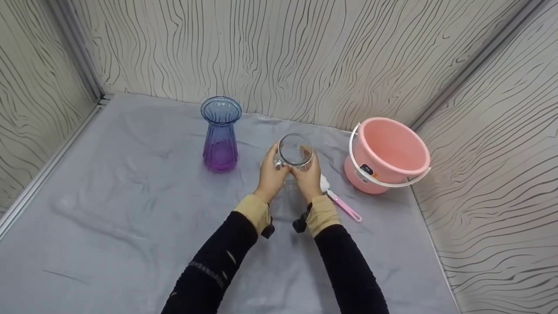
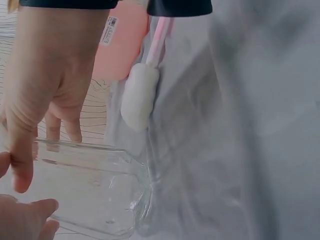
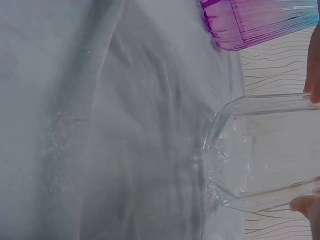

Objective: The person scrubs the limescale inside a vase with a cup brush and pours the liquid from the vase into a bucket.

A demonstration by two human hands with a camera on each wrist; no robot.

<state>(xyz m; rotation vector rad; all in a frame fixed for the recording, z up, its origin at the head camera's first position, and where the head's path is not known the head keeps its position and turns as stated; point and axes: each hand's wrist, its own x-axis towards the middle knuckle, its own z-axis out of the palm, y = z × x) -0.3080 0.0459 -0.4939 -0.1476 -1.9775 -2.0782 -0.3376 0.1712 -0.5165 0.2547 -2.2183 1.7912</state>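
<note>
Both hands hold a clear glass vase (image 1: pixel 294 150) upright, close in front of the body, one palm on each side near its round rim. My left hand (image 1: pixel 271 175) grips its left side, and my right hand (image 1: pixel 308 178) grips the right, with the thumbs meeting on the near side. In the left wrist view the faceted lower body of the vase (image 2: pixel 100 187) shows below the fingers, its thick base right at the grey cloth. Beside the right wrist lies a bottle brush (image 1: pixel 344 206) with a white sponge head and a pink handle, partly hidden by that hand.
A blue-to-purple ribbed glass vase (image 1: pixel 221 135) stands to the left, behind the hands. At the right is a pink bucket (image 1: pixel 378 185) with a white handle. Grey cloth (image 1: pixel 130 183) covers the table, and patterned panels (image 1: pixel 279 52) wall it at the back and sides.
</note>
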